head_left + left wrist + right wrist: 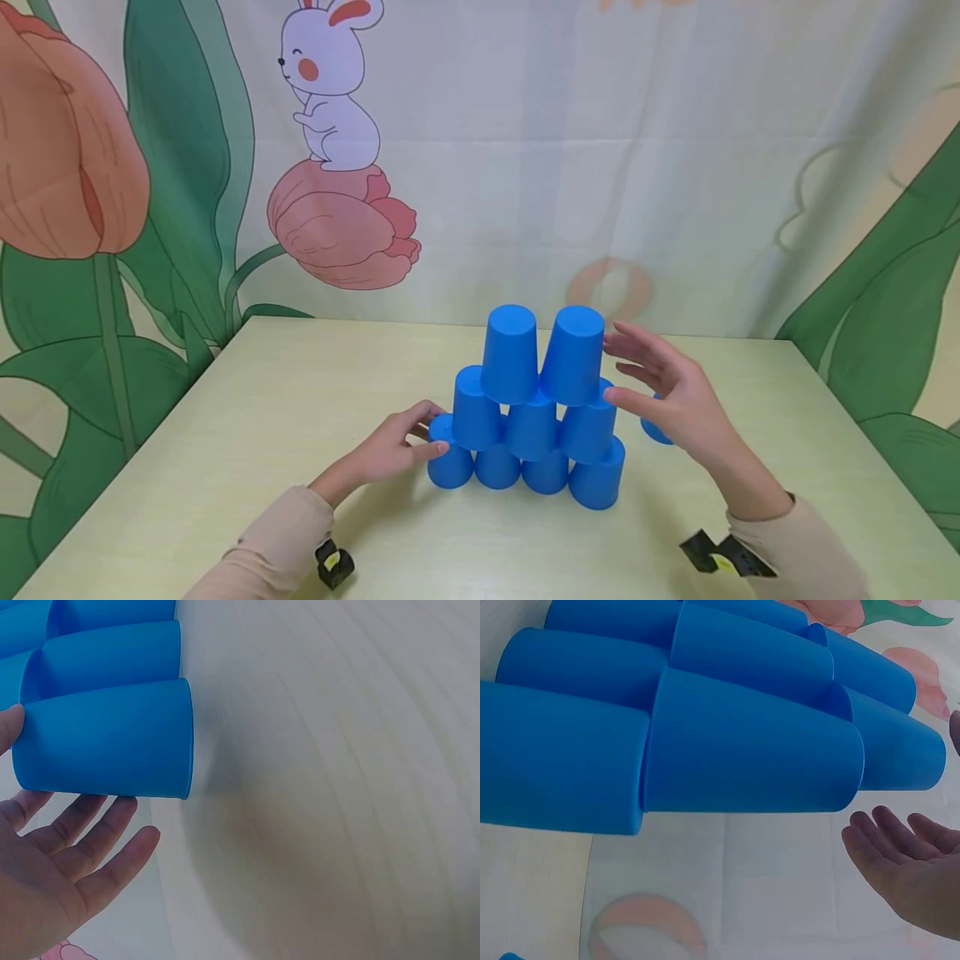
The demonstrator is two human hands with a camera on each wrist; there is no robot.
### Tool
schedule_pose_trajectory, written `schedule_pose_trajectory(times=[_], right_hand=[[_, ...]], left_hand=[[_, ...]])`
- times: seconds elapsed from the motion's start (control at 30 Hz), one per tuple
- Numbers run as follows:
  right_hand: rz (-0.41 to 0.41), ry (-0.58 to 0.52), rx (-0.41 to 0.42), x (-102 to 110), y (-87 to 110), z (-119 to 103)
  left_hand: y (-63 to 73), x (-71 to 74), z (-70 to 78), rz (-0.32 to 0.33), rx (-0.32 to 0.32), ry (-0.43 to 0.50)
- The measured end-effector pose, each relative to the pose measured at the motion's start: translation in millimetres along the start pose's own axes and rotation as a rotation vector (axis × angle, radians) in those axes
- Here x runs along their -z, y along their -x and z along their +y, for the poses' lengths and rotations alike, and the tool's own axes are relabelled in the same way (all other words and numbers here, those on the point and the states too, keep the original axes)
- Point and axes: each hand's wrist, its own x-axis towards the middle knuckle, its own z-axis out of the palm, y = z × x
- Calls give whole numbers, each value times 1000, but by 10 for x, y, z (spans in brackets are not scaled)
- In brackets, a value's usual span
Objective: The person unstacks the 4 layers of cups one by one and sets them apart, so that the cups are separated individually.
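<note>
Upside-down blue cups stand in a stepped stack, with several in the bottom row, three cups [531, 429] in the middle row and two on top. Beside the bottom row's left end cup [105, 742] is my left hand [392, 447]. Its thumb lies by the cup's closed end and its loosely extended fingers along the outer side, seemingly touching. To the right of the top right cup [573, 357], my right hand [678, 396] is held with fingers spread and nothing in them. The right wrist view shows a gap between those fingertips and the nearest cups.
Another blue cup [657, 427] is on the table behind my right hand, mostly hidden. The pale table [315, 375] extends around the stack. A printed curtain [480, 167] hangs along its back edge.
</note>
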Motion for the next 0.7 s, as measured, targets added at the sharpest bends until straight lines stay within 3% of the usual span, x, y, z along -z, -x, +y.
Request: schedule_pose_trajectory(times=[0.7], right_hand=[[-10,27,-166,-261,-216,-38]], left_hand=[[5,-6,-3,8,9,9]])
